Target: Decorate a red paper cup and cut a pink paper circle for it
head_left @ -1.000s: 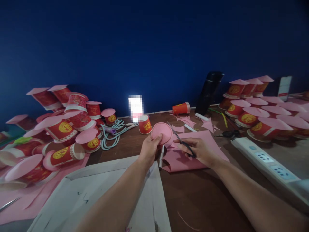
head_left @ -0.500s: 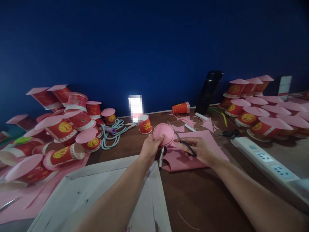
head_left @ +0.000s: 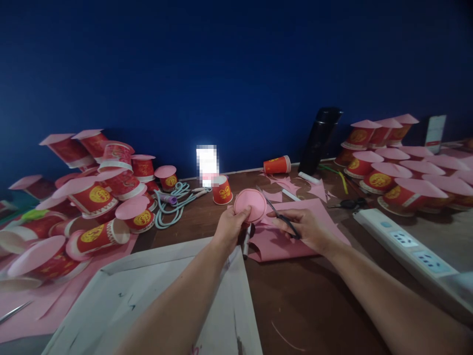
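My left hand pinches a round pink paper disc, thumb on top. A ring-shaped line runs just inside the disc's edge, and what is under it is mostly hidden by the hand. In my right hand are dark-handled scissors, their blades pointing up and left beside the disc's right edge. Beneath both hands lies a pink paper sheet with a curled edge. A red paper cup stands upside down just behind the left hand.
Red cups with pink discs crowd the left and right. Pink paper scraps, white tubes, a toppled cup stack and a black flask sit behind. A power strip lies right, a white board front left.
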